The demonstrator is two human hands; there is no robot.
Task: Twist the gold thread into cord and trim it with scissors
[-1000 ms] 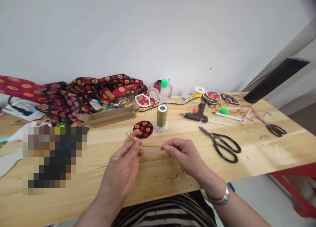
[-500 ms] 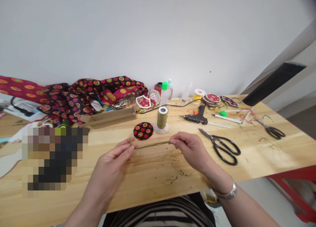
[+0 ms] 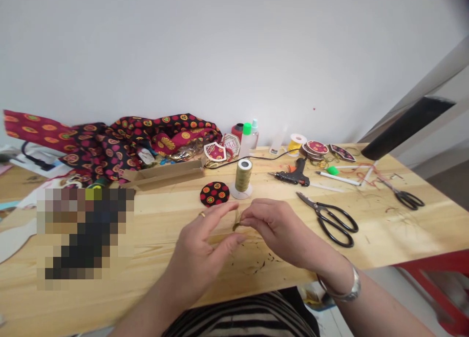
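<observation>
Between thumb and fingertips, my right hand (image 3: 273, 224) pinches a small bunch of olive-green thread (image 3: 236, 224), its loose ends poking out to the left. Close by on the left, my left hand (image 3: 205, 246) has its thumb and fingers spread around the bunch, apparently holding nothing. Just beyond the hands stands an upright spool of olive thread (image 3: 243, 177) on a white base. A round black fabric disc with red and orange flowers (image 3: 214, 194) lies to the left of the spool.
Large black-handled scissors (image 3: 331, 220) lie to the right, with a glue gun (image 3: 295, 175) behind them. Smaller scissors (image 3: 403, 195) rest farther right. At the back left are a cardboard tray (image 3: 168, 175) and heaped patterned cloth (image 3: 110, 141). Dark scraps dot the tabletop.
The thread was stretched between both hands; now it is gathered in my right fingers. My left hand has let go, moved right toward the right hand, and spread its fingers.
</observation>
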